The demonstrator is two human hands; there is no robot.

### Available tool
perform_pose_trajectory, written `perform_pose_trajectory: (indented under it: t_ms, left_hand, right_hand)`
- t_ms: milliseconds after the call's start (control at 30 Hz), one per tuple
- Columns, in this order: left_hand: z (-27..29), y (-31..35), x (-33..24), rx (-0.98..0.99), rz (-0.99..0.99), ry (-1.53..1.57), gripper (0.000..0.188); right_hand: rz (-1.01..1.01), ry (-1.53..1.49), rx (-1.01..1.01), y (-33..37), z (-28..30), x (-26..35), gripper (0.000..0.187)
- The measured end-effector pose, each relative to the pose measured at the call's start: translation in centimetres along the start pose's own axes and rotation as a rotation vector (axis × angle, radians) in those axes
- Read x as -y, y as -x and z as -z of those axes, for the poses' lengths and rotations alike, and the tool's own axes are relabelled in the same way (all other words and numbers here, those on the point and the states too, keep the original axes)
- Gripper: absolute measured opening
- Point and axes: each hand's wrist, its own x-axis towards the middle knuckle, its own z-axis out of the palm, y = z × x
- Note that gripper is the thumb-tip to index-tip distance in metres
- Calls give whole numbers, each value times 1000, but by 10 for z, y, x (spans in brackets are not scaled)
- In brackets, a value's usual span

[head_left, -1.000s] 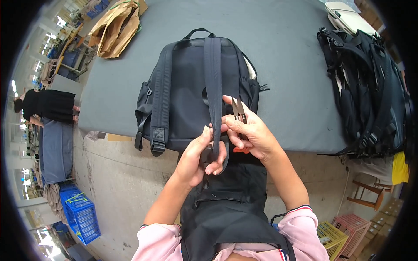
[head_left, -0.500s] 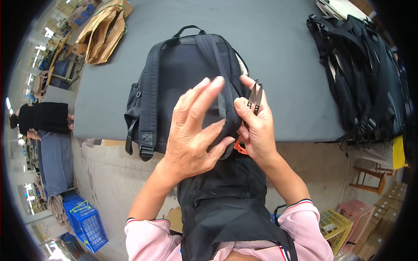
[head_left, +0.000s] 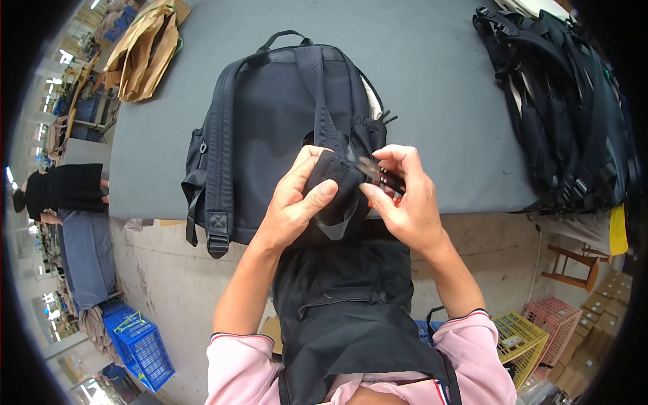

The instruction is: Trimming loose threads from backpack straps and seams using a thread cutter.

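A black backpack [head_left: 277,128] lies on the grey table with its back panel and shoulder straps facing up. My left hand [head_left: 295,196] is closed on the lower end of its right shoulder strap [head_left: 331,177], thumb on top, and lifts it off the panel. In my right hand [head_left: 412,202] are small dark thread snips [head_left: 383,177], slightly blurred. Their blades point left and come close to the strap end; whether they touch it I cannot tell. The left shoulder strap [head_left: 223,152] lies flat, its buckle hanging over the table's near edge.
Several black backpacks [head_left: 560,115] are piled at the table's right [head_left: 445,101]. Brown paper [head_left: 145,50] lies at the far left corner. Below stand a blue crate [head_left: 138,344], a yellow crate [head_left: 521,343], a pink crate [head_left: 552,324] and a wooden stool [head_left: 570,266]. Another person [head_left: 64,187] is at far left.
My left hand has gone from spread fingers to gripping the strap end, now turned up. The snips have swung from pointing away to pointing left at it. The backpack appears shifted slightly left.
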Motion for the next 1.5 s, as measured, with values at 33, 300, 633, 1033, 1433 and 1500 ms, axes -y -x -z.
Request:
perform_pose_trajectory:
  t_ms: [33,300,633,1033,1433,1500]
  left_hand:
    - [1,0,1,-2,3,1,38]
    - [1,-1,5,-2,-46,-98,39]
    - [4,1,10,-21,-54,-238,39]
    - [5,1,11,-27,-54,-193,41]
    - [-4,15,-6,-163,-240,-615,27]
    - [-19,30,-24,-297,-371,-928,23]
  right_hand:
    - [78,83,30,-3,4,3,22]
    - [297,327,181,-20,23,12,23]
    - [416,456,98,-18,17,8,21]
    - [386,485,173,-21,18,17,20]
    - [177,130,79,-9,13,8,17]
    - [-10,-220,-25,-2,13,11,17]
